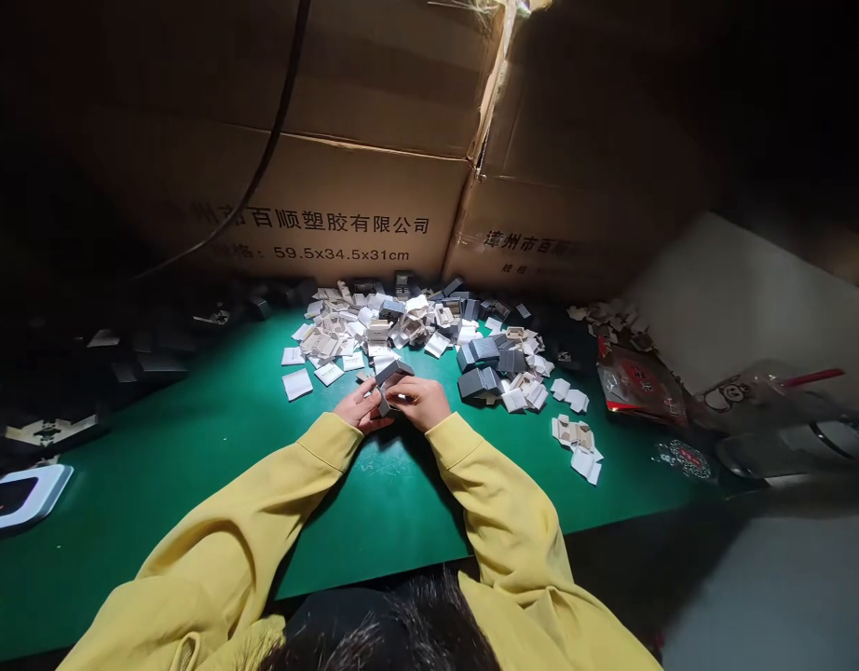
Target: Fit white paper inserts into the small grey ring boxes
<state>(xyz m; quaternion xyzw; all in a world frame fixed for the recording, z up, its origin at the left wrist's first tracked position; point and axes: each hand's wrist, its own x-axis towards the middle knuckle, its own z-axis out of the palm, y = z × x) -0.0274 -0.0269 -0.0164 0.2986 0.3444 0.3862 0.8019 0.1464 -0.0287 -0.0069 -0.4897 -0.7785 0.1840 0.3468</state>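
Note:
Both my hands meet over the green table mat, sleeves in yellow. My left hand and my right hand are closed together on one small grey box with a pale lining, held just above the mat. Right behind it lies a heap of small white and beige box inserts. A cluster of finished grey boxes sits just to the right of my right hand.
Large cardboard cartons wall off the back of the table. Dark box parts lie at the left, a white device at the left edge. A red packet and clear plastic lie at the right.

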